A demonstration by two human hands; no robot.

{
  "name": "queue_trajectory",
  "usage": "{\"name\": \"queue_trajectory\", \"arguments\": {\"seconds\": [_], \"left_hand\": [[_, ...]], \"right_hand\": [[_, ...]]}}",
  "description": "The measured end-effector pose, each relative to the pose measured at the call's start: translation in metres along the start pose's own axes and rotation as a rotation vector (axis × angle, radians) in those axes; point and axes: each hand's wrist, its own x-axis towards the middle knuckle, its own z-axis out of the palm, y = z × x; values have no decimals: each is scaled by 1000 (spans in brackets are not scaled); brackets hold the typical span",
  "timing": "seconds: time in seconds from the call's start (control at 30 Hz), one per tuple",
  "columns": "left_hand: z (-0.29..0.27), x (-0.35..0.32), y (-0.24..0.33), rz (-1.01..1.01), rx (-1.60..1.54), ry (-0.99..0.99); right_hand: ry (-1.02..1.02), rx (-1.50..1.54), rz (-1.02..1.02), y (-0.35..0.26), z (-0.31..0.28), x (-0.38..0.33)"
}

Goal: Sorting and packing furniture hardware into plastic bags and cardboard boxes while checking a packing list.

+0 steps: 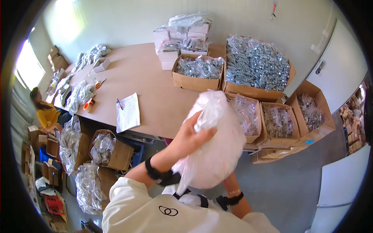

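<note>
The left hand point(190, 136) presses its fingers flat against a bunched translucent plastic bag point(215, 143) at the centre of the frame, thumb spread along its side. The right hand point(229, 179) sits beneath the bag, mostly hidden; its grip cannot be determined. Beyond the bag stands a brown table point(147, 81) bearing a paper sheet point(128, 112). Cardboard boxes of bagged metal parts point(256, 66) occupy the upper right.

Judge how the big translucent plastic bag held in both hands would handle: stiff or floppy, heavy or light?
The plastic bag looks floppy: its film creases and bunches under the left hand. It probably is light for its size, held up in the air. The smooth film may slip; the right hand, mostly hidden, supports it from below.
</note>
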Motion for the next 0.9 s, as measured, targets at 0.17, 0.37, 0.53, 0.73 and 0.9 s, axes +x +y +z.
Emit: {"name": "queue_trajectory", "arguments": {"seconds": [0.17,0.37,0.53,0.73,0.9], "left_hand": [[-103,137,-37,-55,44,-125],[-202,266,-129,-202,682,-55],[-300,260,-213,-695,-119,-51],[-295,264,-208,-472,33,-102],[-288,257,-201,-297,477,8]], "right_hand": [[-50,-10,-60,38,33,94],[501,-813,-404,66,2,230],[317,-1177,-414,31,43,266],[-11,-1435,-431,16,54,330],[-150,-1718,-337,0,80,345]]}}
